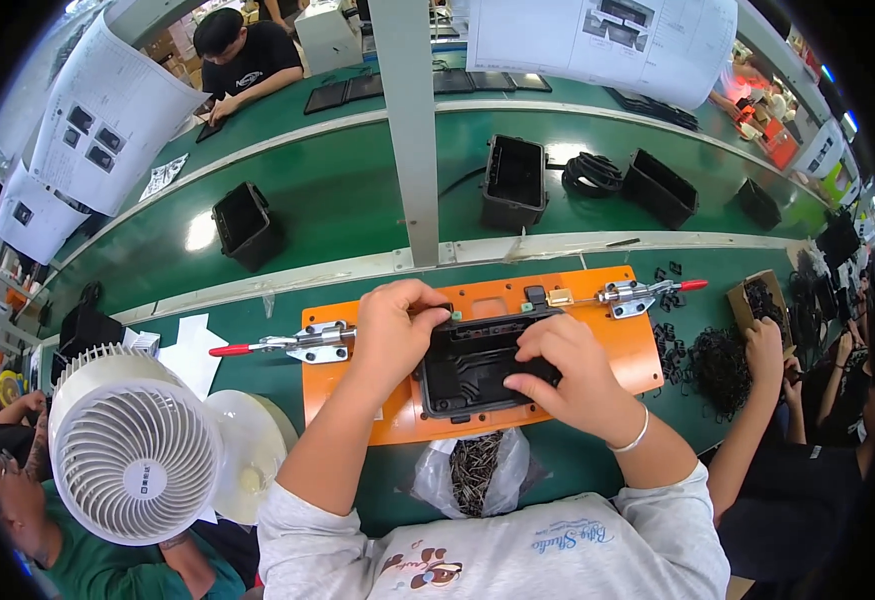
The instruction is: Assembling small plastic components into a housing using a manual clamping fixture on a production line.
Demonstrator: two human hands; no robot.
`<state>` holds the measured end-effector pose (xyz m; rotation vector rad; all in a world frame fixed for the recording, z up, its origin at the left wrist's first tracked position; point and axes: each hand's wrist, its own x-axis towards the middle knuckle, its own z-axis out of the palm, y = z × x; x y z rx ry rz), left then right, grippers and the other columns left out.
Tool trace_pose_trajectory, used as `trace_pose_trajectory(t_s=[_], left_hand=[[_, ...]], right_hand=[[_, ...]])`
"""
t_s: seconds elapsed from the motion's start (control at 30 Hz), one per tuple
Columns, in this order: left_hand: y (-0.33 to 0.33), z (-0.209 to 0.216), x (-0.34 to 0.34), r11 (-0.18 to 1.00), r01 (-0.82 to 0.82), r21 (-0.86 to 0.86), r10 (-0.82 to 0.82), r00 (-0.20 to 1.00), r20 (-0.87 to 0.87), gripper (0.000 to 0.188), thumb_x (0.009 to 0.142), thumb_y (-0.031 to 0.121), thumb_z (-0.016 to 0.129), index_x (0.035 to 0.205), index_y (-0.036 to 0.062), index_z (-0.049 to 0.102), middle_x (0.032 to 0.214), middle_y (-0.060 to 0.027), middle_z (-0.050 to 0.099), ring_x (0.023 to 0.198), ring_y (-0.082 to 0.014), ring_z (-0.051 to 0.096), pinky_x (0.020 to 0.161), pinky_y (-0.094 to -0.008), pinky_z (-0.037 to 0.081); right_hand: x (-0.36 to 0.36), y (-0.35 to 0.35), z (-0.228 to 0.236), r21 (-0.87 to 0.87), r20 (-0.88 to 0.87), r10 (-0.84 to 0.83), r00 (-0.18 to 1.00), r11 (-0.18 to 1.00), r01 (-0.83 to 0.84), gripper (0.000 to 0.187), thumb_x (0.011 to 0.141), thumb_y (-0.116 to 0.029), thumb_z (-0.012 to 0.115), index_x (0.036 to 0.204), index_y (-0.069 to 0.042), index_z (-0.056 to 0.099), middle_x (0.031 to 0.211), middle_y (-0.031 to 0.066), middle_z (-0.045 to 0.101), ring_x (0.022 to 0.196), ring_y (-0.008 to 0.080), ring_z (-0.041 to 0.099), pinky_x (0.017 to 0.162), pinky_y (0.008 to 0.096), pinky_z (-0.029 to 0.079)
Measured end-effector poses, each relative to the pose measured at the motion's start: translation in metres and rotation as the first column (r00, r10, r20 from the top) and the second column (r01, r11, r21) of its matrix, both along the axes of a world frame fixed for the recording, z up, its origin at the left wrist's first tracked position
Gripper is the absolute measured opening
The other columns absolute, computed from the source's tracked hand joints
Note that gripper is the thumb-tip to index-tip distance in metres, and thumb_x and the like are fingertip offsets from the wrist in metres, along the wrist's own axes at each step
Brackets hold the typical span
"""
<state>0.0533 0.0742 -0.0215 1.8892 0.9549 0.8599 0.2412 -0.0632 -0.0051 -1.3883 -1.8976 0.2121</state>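
A black plastic housing [472,370], shaped like an open shallow box, lies in an orange fixture plate [387,425] on the green bench. My left hand [402,325] is at the housing's far left corner, thumb and forefinger pinched together; a bit of black shows at the fingertips, too small to name. Over the right side of the housing is my right hand [572,375], fingers bent, with a gap between thumb and forefinger and nothing visible between them. Red-handled toggle clamps sit on the plate, a left one [312,343] and a right one [637,297].
A white fan [137,450] stands at the left. Near me lies a plastic bag of metal pins [475,470]. Black clips [722,370] are heaped at the right, where a co-worker's hand [762,350] reaches a cardboard box [742,300]. Black bins [514,180] sit beyond a post [407,130].
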Motion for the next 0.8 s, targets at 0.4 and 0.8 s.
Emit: trace_pose_trajectory(t_s=[0.4, 0.8], left_hand=[[0.013, 0.003, 0.004, 0.998, 0.063, -0.026, -0.067, 0.979, -0.193, 0.008, 0.077, -0.005, 0.069, 0.080, -0.0023, 0.062, 0.077, -0.0074, 0.065, 0.069, -0.0132, 0.061, 0.065, -0.0256, 0.050], [-0.005, 0.008, -0.002, 0.942, 0.039, 0.335, 0.022, 0.984, -0.176, 0.014, 0.075, 0.000, 0.069, 0.083, -0.0003, 0.058, 0.096, -0.0117, 0.051, 0.081, -0.0264, 0.058, 0.073, -0.0343, 0.049]], right_hand=[[-0.009, -0.018, -0.014, -0.021, -0.039, 0.002, 0.999, 1.000, -0.003, 0.027, 0.067, -0.015, 0.079, 0.082, -0.006, 0.059, 0.094, 0.0079, 0.060, 0.086, 0.0258, 0.056, 0.076, 0.0350, 0.042], [-0.072, -0.056, -0.043, -0.321, 0.464, 0.327, 0.823, 0.928, -0.188, 0.013, 0.070, -0.012, 0.061, 0.080, -0.003, 0.062, 0.080, 0.0093, 0.058, 0.073, 0.0249, 0.060, 0.064, 0.0333, 0.051]])
